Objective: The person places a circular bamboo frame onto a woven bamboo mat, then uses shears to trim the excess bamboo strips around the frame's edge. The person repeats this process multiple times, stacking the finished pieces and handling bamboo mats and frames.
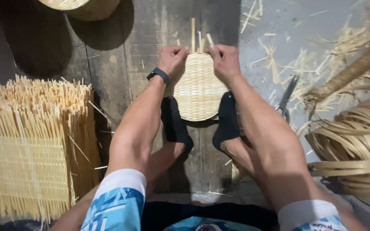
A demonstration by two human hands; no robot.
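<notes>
Left hand (173, 58) clenched on top edge of woven basket piece (198, 87), black watch (158, 74) on wrist. Right hand (224, 61) clenched on same edge, other side. Loose strip ends (193, 34) poke up between both fists. Basket piece stands on floorboards, pinned between two feet in black socks (175, 124). Scissors (287, 99) lie just right of right forearm. Coil of flat strips (356, 141) far right. Flat woven mat (26, 167) with long loose ends far left. Round woven basket (82, 6) top left. Shavings litter floor on right.

Woven basket (198, 87) pale matt bamboo strips; floor planks (150, 34) worn rough wood; scissors (286, 99) dull metal
</notes>
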